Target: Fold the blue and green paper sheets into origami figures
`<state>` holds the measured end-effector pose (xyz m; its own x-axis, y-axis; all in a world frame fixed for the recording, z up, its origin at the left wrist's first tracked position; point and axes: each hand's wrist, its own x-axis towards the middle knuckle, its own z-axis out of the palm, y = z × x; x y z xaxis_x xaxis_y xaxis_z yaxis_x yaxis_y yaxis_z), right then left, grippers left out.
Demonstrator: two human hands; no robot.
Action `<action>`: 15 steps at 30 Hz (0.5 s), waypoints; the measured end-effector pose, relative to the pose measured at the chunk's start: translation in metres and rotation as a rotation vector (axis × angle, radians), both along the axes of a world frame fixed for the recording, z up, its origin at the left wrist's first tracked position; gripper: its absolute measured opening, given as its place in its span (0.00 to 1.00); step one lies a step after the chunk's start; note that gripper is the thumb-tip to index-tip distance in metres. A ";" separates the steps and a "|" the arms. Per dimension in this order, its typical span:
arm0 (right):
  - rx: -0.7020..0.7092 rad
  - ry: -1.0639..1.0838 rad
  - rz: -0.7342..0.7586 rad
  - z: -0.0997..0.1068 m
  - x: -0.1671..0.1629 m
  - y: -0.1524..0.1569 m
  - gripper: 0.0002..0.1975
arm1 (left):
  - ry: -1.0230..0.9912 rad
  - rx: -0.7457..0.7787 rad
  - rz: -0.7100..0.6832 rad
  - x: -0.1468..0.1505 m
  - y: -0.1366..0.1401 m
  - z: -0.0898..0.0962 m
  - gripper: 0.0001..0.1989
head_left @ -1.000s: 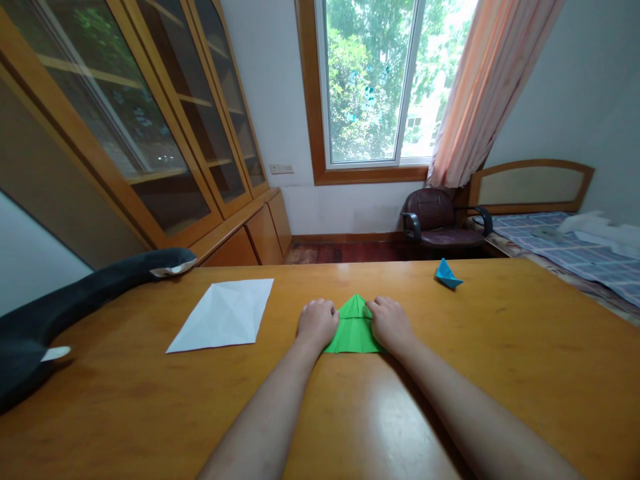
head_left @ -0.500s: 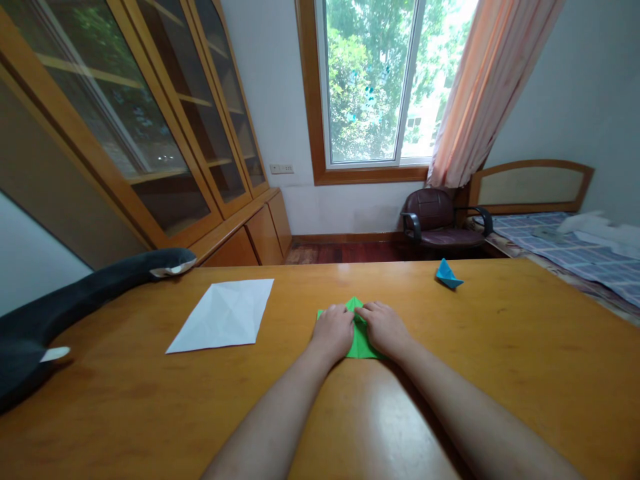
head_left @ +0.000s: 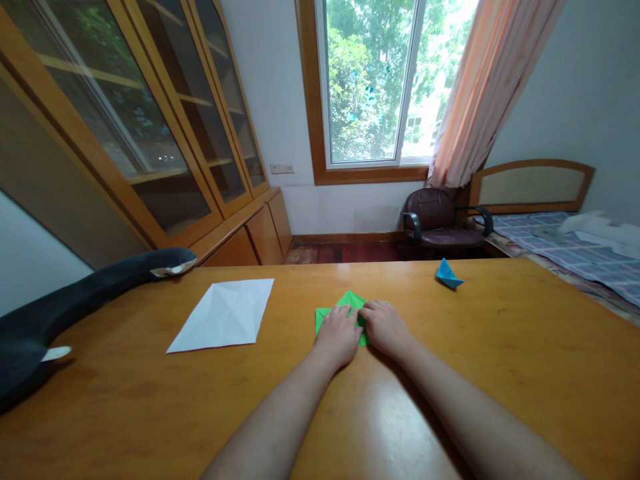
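Note:
A bright green sheet of origami paper (head_left: 352,299), folded and creased with a pointed top, lies on the table under both my hands. My left hand (head_left: 341,333) rests over its left and middle part, fingers bent onto it and the thumb toward the right. Close beside it, my right hand (head_left: 385,327) has its fingers curled together at the paper's right side. The fingertips of the two hands nearly meet. Much of the green paper is hidden beneath them, so its exact folds cannot be made out.
On the wooden table (head_left: 150,413) a creased white sheet (head_left: 225,317) lies to the left. A small blue folded paper boat (head_left: 449,275) stands at the far right edge. A dark, curved plush-like object (head_left: 90,293) extends along the left. Behind are an armchair (head_left: 435,213) and a bed (head_left: 575,247).
The lower edge of the green paper now sits higher, and more of its top and left shows. My left hand has shifted slightly right and nearer; my right hand has barely moved.

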<state>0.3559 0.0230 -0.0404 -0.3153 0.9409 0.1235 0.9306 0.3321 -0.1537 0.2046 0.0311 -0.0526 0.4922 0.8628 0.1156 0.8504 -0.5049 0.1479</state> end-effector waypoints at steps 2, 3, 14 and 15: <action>-0.012 -0.016 0.009 0.001 -0.001 -0.001 0.13 | -0.006 0.000 0.010 0.000 0.001 -0.001 0.23; -0.016 -0.019 0.012 0.002 -0.001 -0.002 0.14 | -0.012 0.001 0.012 0.000 0.001 -0.002 0.23; -0.011 -0.003 -0.021 0.000 -0.004 -0.005 0.16 | -0.017 0.008 0.008 -0.001 0.003 -0.004 0.23; -0.005 -0.006 -0.032 0.000 -0.004 -0.005 0.15 | -0.013 0.009 0.009 -0.001 0.003 -0.004 0.23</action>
<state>0.3516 0.0181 -0.0408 -0.2861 0.9511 0.1168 0.9416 0.3016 -0.1496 0.2036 0.0338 -0.0566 0.4823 0.8664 0.1294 0.8532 -0.4981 0.1548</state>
